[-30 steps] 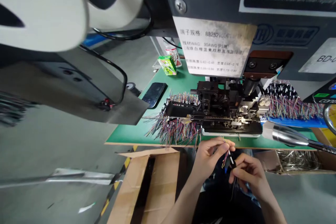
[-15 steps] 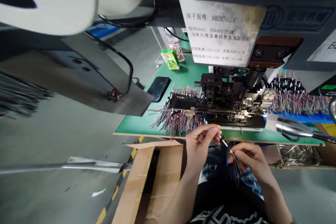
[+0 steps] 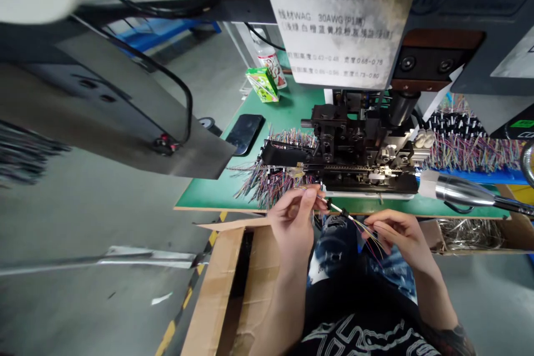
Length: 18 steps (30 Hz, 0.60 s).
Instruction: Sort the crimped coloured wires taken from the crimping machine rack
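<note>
A short cable (image 3: 337,208) with a white sleeve, black bands and thin coloured wires fanning from its right end spans the gap between my hands. My left hand (image 3: 295,212) pinches its left end, just in front of the green table's edge. At the fanned wires, my right hand (image 3: 392,231) has thumb and fingertips closed on some strands. Right behind the hands stands the black crimping machine (image 3: 359,150), its metal tooling low at the front. A pile of similar wire bundles (image 3: 275,183) lies left of the machine.
A phone (image 3: 245,133), a green box (image 3: 262,84) and a bottle (image 3: 271,61) stand or lie on the green table (image 3: 200,193). More bundles (image 3: 471,150) are at the right. A metal lamp (image 3: 463,190) reaches in from the right. Below are an open cardboard box (image 3: 217,283) and a scrap box (image 3: 471,233).
My left hand has moved left with the cable's end, away from my right hand. The wires now stretch out of my right hand and show more. The view has shifted slightly.
</note>
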Motion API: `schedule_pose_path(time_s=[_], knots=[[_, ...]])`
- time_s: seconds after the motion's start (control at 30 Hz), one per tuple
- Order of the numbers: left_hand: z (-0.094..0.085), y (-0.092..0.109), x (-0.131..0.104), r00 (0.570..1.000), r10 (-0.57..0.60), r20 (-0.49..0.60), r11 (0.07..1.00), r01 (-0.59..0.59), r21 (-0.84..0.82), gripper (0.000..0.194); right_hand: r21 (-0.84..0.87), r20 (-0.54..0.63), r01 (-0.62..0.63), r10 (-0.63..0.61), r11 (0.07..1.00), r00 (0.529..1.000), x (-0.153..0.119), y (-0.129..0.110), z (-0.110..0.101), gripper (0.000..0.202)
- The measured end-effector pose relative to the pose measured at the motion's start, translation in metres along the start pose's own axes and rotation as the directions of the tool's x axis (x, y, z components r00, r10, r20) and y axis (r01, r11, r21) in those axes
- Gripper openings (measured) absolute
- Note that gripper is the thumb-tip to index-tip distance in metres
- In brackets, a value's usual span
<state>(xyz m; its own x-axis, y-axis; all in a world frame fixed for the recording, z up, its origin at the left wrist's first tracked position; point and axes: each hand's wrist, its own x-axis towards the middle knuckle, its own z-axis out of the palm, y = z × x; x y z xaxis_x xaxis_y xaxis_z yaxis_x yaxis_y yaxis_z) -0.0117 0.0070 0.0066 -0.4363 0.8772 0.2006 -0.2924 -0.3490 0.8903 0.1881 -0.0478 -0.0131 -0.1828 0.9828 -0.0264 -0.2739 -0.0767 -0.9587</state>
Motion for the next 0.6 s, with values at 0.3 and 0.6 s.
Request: schedule_pose_path(time_s=[0.3, 0.6], knots=[[-0.002, 0.004, 0.000, 0.999, 0.032, -0.031, 0.999, -0.032, 0.030, 0.037, -0.380, 0.027, 0.246, -0.255, 0.892, 0.967, -0.015, -0.007, -0.006, 0.009], [-0.004, 0.004, 0.001, 0.999, 0.026, -0.037, 0.998, -0.028, -0.059, 0.032, -0.493, 0.053, 0.216, -0.218, 0.843, 0.974, -0.023, -0.008, -0.006, 0.013]])
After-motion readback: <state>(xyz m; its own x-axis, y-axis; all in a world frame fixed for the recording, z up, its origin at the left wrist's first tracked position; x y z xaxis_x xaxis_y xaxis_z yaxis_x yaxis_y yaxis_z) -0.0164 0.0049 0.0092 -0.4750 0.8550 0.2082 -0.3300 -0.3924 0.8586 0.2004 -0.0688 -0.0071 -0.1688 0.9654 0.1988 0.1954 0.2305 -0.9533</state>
